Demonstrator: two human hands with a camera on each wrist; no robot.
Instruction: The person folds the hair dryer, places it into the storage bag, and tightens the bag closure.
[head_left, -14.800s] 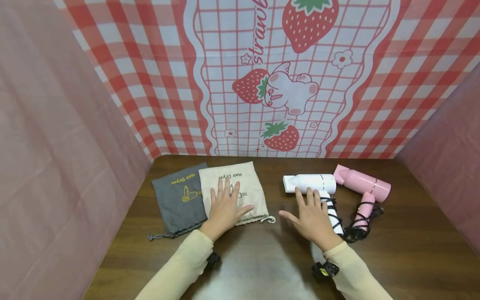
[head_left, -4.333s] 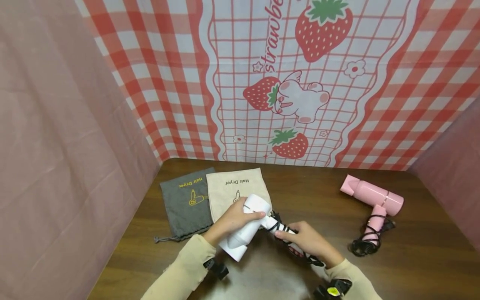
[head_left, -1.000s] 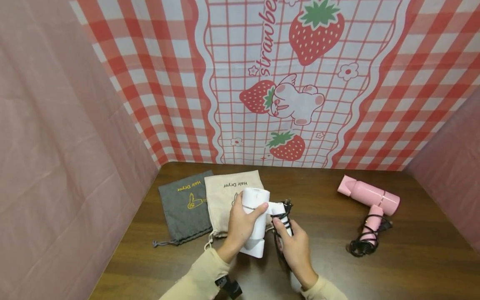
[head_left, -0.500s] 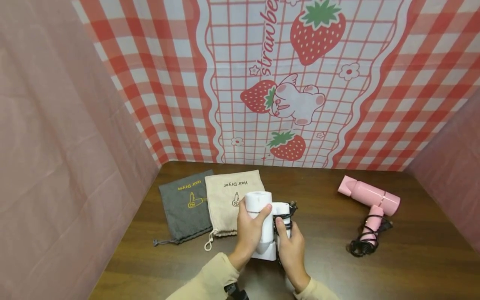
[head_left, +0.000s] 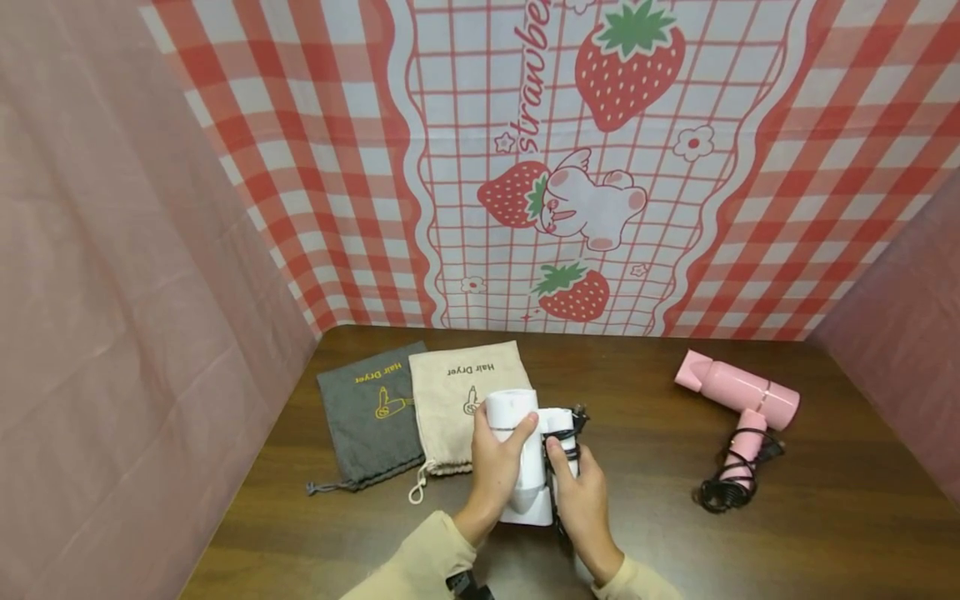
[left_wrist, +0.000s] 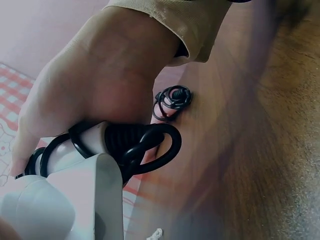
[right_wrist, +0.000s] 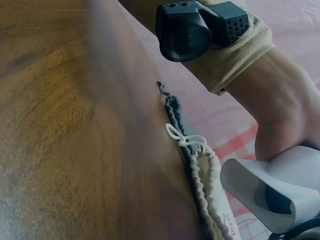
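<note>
white dryer [head_left: 532, 467] spans left grip [head_left: 495, 471] and right grip [head_left: 587, 504].

the white hair dryer [head_left: 531, 471], lower centre of the head view, looks like smooth plastic with a soft gloss; the pink hair dryer [head_left: 738, 390], lower right, is glossy plastic with a shiny, metallic-looking band [head_left: 765, 395]. its white neighbour's black cord [left_wrist: 159, 163] looks smooth and rubbery. the grey bag [head_left: 367, 442] and beige bag [head_left: 444, 437], lower left, are matt cloth; the table [head_left: 652, 483] is sheeny, wood-grained.
</note>
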